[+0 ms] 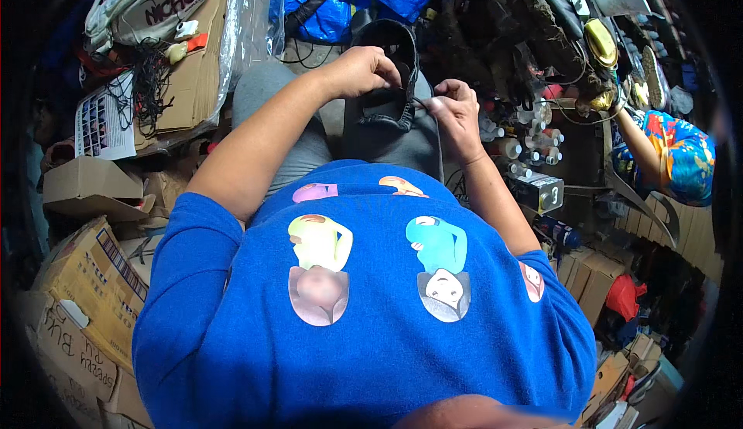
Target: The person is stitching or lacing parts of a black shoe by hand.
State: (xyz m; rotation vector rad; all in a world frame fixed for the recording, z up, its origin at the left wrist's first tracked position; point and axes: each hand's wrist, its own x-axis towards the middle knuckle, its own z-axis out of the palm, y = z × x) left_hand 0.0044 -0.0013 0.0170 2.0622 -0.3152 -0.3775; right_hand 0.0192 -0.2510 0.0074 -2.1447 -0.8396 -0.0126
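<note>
A black shoe (410, 49) rests on my lap over my grey trousers, its opening facing up. My left hand (357, 69) reaches over the opening from the left, its thumb and fingers pinched together by the inside of the shoe. Whatever that pinch holds is too small to make out. At the shoe's right edge, my right hand (458, 118) is closed, thumb against forefinger, on a thin dark piece beside the rim. I cannot tell whether this piece is a thread, a tool or part of the shoe.
Several small bottles (511, 148) and a small box (539, 193) stand to my right. Beyond them a co-worker's arm (642, 142) reaches toward a yellow-soled shoe (600, 43). Cardboard boxes (93, 189) crowd my left, with a blue bag (321, 22) ahead.
</note>
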